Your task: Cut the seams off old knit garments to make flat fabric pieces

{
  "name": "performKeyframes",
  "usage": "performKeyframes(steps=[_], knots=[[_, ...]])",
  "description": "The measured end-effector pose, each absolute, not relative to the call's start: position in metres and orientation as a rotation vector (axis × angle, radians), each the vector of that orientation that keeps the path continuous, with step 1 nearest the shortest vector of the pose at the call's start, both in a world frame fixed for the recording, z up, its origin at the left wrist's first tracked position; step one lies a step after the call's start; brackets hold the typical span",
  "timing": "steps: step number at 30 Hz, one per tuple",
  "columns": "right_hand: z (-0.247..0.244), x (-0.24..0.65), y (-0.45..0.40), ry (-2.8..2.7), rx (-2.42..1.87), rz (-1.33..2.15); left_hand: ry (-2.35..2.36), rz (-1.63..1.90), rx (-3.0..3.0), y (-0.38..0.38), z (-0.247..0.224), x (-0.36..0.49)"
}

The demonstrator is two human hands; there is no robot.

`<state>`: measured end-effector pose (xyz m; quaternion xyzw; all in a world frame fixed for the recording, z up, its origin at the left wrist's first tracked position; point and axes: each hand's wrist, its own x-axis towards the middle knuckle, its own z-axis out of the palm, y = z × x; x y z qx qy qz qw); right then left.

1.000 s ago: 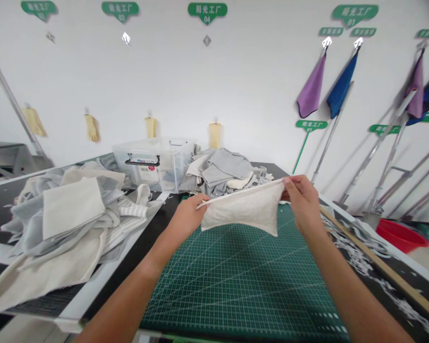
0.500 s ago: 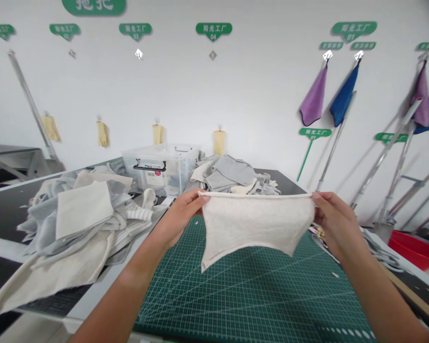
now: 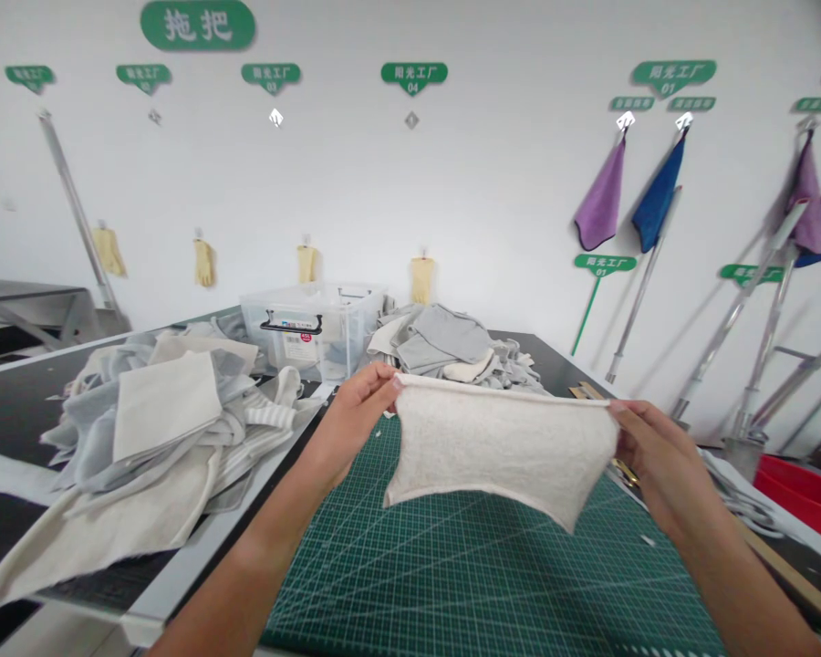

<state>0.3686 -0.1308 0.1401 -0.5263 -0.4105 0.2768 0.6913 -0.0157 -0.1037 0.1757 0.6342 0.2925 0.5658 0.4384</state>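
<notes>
A cream piece of fabric (image 3: 503,447) hangs stretched between my two hands above the green cutting mat (image 3: 465,575). Its top edge is taut and slopes down slightly to the right, while the lower edge curves up in the middle. My left hand (image 3: 366,406) pinches the upper left corner between thumb and fingers. At the upper right corner, my right hand (image 3: 647,438) grips the fabric the same way. The fingertips behind the cloth are partly hidden.
On the left lies a heap of grey and cream fabric pieces (image 3: 171,411). Behind the mat are a clear plastic box (image 3: 301,319) and another grey fabric pile (image 3: 452,338). A red bucket (image 3: 804,497) stands at right. Gloves, cloths and poles line the wall.
The fabric has tilted, its right end now lower than its left, and its lower right corner hangs further down. My right hand has dropped slightly. The camera view has tipped a little upward.
</notes>
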Motion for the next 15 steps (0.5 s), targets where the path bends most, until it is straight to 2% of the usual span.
performKeyframes(steps=[15], knots=[[0.144,0.362,-0.145,-0.978,-1.249,0.655,0.707,1.296,1.512,-0.116,0.181,-0.008]])
